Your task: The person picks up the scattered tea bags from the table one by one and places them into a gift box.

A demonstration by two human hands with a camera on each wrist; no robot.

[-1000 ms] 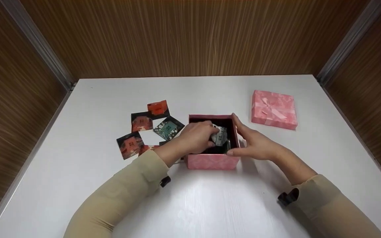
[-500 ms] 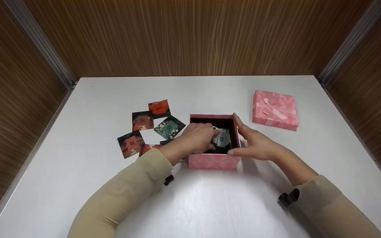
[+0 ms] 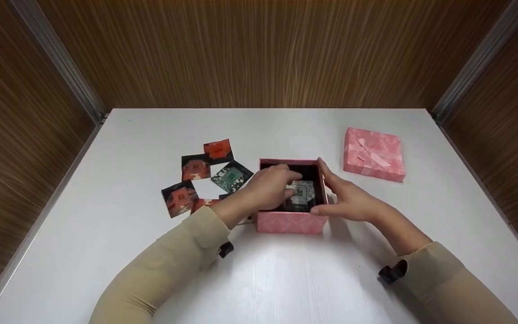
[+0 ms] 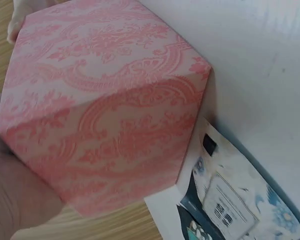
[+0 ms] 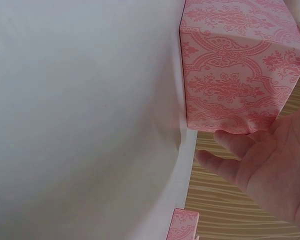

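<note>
An uncovered pink patterned box (image 3: 291,223) stands at the middle of the table. My left hand (image 3: 269,186) reaches in over its left wall, thumb and index finger parted. Close by those fingertips, a grey-green square printed packet (image 3: 303,194) lies face up inside. The right hand (image 3: 351,198) holds the box's right side, thumb at the near corner and fingers along the far end. In the right wrist view, that hand's fingers (image 5: 235,142) spread beside the patterned wall, some of them off it. The left wrist view shows the box's outer walls (image 4: 125,135) with the left hand at its rim.
Left of the box lie several square printed packets, among them a green one (image 3: 232,177), a red one (image 3: 180,199) and an orange-red one (image 3: 218,150). A white-and-blue packet (image 4: 225,205) lies right by the box. The pink lid (image 3: 374,154) with a ribbon bow sits at the back right.
The grey-green packet, tilted against my left fingers before, now lies flatter in the box. My left fingers have loosened from it. The right hand keeps its place.
</note>
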